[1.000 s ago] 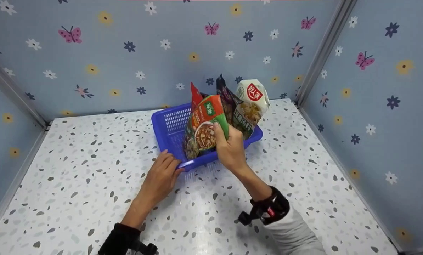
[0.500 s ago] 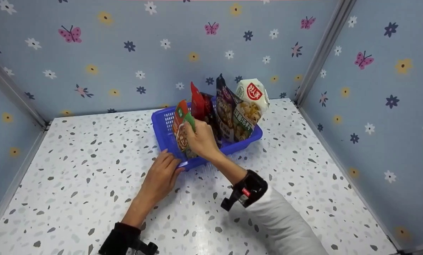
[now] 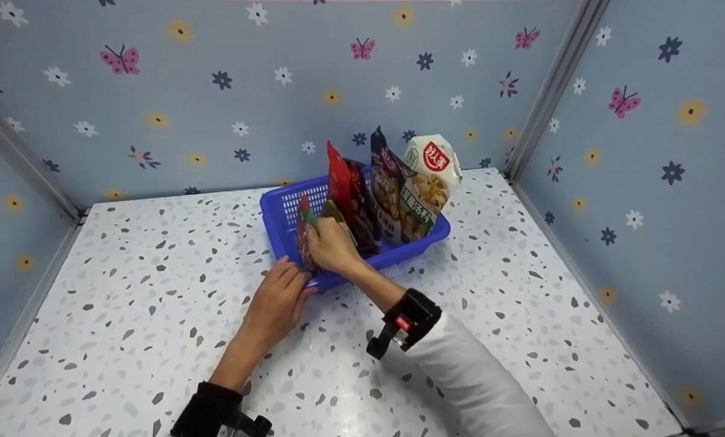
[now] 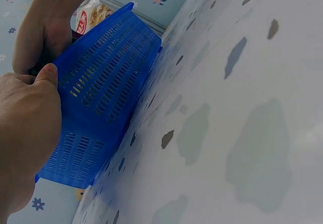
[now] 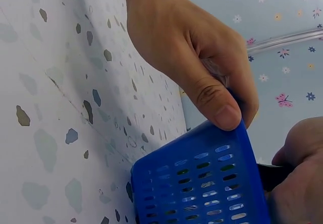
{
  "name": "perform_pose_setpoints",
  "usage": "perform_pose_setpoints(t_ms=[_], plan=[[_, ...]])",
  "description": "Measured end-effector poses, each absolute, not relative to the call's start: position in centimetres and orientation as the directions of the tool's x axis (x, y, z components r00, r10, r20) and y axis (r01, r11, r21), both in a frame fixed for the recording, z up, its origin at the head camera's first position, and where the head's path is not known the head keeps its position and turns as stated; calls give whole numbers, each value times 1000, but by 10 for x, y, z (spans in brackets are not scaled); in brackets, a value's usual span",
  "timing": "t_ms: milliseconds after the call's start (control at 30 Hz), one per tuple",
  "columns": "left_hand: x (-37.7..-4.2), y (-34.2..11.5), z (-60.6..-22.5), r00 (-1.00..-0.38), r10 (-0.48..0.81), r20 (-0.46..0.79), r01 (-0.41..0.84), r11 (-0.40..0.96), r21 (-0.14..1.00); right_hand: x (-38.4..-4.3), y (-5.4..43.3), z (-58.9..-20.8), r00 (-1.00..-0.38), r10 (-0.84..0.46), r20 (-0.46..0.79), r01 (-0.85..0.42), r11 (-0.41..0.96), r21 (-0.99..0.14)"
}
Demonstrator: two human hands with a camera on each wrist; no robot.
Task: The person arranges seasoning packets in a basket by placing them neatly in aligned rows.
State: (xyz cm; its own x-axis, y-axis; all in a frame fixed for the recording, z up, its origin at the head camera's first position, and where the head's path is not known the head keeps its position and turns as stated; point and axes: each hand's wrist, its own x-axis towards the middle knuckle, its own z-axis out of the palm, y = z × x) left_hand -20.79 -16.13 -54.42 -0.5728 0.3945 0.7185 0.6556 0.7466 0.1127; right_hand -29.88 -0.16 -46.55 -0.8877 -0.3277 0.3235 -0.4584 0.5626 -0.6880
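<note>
In the head view, a blue plastic basket stands near the back wall with food packets upright in it. My left hand grips its near left corner; in the right wrist view the thumb lies outside the wall and the fingers go over the rim. My right hand reaches into the left part of the basket and holds a red-and-green food packet by its edge, low behind the front rim. The hand hides much of this packet. An olive-brown packet edge shows just behind the knuckles.
Right of the hand stand a red packet, a dark purple packet and a white-topped packet, leaning in the basket. The speckled tabletop meets flower-patterned walls behind and at both sides.
My right hand has moved left and down with the red-and-green packet, from in front of the other packets to the basket's left part. The left hand has stayed on the corner.
</note>
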Motion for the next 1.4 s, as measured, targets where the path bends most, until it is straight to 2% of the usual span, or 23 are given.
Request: perform_pose_setpoints(t_ms=[233,433,567,867,1000,1400], plan=[[-206,-161,-545,-586,391,710,654,745,130,-312,-5,-488,-905,-318,284,-423,589,-689],[-206,-161,-544,-589,385,711,654,744,139,-296,0,-471,-924,-333,187,-370,656,-658],[-205,-160,-543,-598,383,704,652,744,148,-287,3,-460,-930,-317,187,-365,722,-588],[-205,-160,-544,-599,390,699,648,749,137,-284,5,-457,-931,-304,201,-365,780,-509],[-205,-160,-543,-607,392,691,645,751,141,-285,5,-457,-936,-296,191,-352,783,-512],[-206,-161,-543,-591,397,703,657,742,133,-281,6,-454,-955,-267,129,-288,727,-624]])
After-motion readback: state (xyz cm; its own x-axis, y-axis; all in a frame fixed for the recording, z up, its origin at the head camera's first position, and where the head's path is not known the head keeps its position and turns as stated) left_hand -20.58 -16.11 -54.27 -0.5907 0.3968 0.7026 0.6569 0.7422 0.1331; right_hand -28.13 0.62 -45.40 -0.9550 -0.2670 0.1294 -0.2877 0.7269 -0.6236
